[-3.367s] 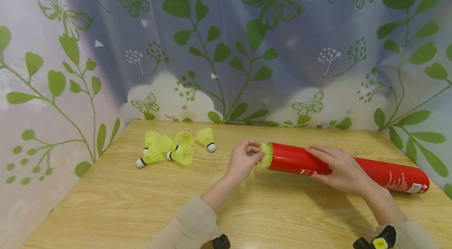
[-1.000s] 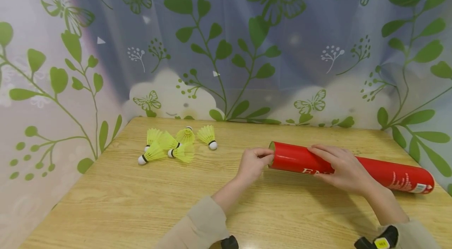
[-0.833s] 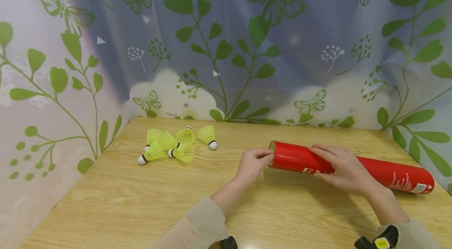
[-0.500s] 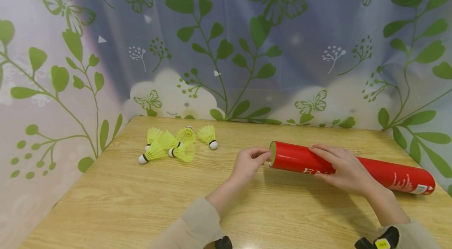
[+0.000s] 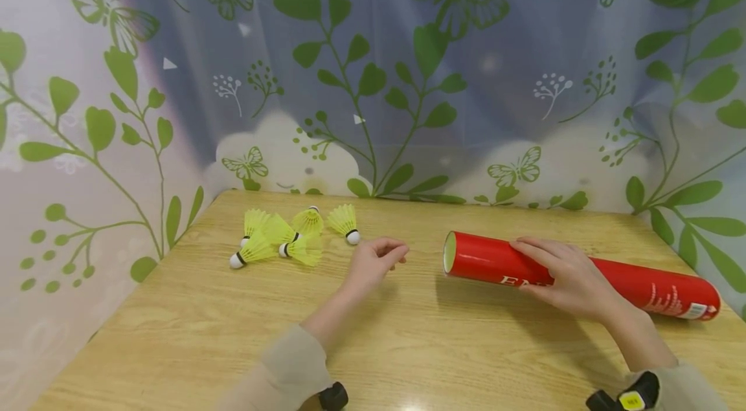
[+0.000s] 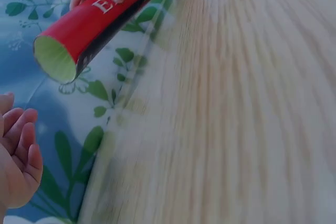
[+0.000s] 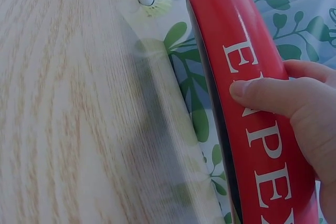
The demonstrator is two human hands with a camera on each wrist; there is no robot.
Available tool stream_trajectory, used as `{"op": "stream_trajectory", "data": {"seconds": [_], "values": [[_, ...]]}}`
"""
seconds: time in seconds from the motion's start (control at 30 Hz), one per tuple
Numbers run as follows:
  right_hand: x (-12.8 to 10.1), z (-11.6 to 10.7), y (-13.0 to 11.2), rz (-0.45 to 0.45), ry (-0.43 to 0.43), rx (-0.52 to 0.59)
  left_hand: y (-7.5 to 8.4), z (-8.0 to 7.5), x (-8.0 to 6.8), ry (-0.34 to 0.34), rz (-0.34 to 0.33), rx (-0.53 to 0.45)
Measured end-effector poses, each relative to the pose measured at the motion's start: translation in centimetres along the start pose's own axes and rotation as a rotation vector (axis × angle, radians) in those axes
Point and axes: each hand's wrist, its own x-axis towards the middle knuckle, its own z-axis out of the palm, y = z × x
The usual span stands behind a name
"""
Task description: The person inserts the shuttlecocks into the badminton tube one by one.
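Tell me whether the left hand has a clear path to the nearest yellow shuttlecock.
Probably yes: the left hand hovers open just right of the shuttlecock, with only bare table between them.

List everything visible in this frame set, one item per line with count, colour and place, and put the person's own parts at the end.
Shuttlecocks: five as far as I can count, yellow skirts with white tips, clustered at the table's far left.
Tube: one, red with white lettering, lying on its side at the table's right, open end facing left.
Table: one, light wood grain.
Backdrop: one, pale sheet printed with green leaves and butterflies, behind and beside the table.
Wrist cameras: two, black, at the bottom edge.
Sleeves: two, beige, bottom edge.
Left hand: one, empty, fingers loosely curled, between the shuttlecocks and the tube's mouth.
Right hand: one, gripping the tube's middle.
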Motion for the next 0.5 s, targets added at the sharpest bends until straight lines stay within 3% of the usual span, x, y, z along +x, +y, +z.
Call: {"op": "stream_trajectory", "data": {"seconds": [0.17, 0.5], "values": [[0.0, 0.1, 0.1, -0.015, 0.008, 0.004, -3.3, -2.0, 1.2, 0.049, 0.014, 0.065], [0.0, 0.4, 0.3, -0.028, 0.005, 0.006, -4.0, -6.2, 0.9, 0.181, -0.017, 0.254]]}}
